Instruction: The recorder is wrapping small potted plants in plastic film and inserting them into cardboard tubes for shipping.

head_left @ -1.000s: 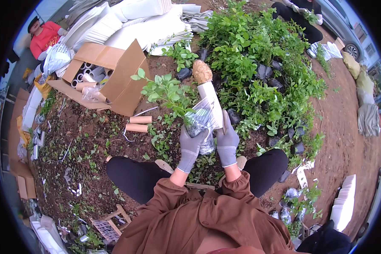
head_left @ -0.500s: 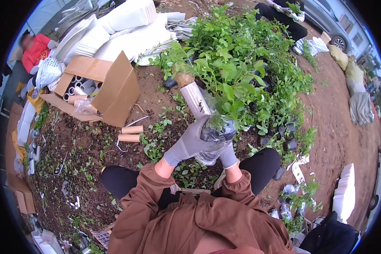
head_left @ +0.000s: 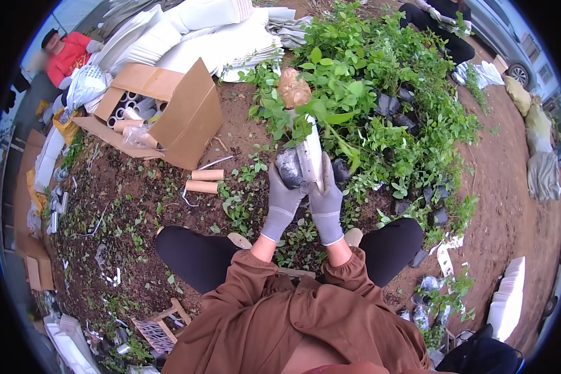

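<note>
Both my hands wear grey gloves and are held together in front of my knees. My left hand [head_left: 285,198] is closed round a root ball [head_left: 288,167] wrapped in shiny black plastic, with leafy green stems beyond it. Against its right side my right hand [head_left: 325,206] grips the near end of a white roll [head_left: 310,156]. The roll points away from me, and a brown, wrapped-looking end [head_left: 294,88] shows at its far side, partly behind leaves. Some fingers are hidden under the root ball and the roll.
A heap of leafy seedlings [head_left: 380,68] with black root balls lies ahead. At left stands an open cardboard box [head_left: 190,121] of rolls, with brown cardboard tubes [head_left: 204,181] before it. White sheets [head_left: 230,47] are piled behind. One person [head_left: 68,59] is far left, another [head_left: 439,25] far right.
The root ball and white roll have moved away from me and turned more upright. My left hand has gone from over the root ball to its near left side; my right hand now shows on the roll.
</note>
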A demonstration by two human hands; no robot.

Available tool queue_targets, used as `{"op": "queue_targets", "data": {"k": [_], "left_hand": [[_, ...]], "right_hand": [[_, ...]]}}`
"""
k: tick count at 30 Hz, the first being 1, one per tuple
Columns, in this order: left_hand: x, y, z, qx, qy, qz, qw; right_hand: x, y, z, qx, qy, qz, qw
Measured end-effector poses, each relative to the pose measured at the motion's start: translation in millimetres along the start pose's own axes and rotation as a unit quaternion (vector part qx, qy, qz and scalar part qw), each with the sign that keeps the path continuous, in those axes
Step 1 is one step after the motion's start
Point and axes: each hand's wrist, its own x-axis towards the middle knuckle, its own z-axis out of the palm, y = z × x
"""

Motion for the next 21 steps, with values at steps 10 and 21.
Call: {"op": "queue_targets", "data": {"k": [10, 21], "left_hand": [[22, 16, -8, 0.041, -0.019, 0.022, 0.999], [-13, 43, -2, -0.22, -0.261, -0.129, 0.931]], "right_hand": [[8, 12, -28, -0.183, 0.119, 0.012, 0.976], [7, 63, 2, 0.058, -0.033, 0.05, 0.996]]}}
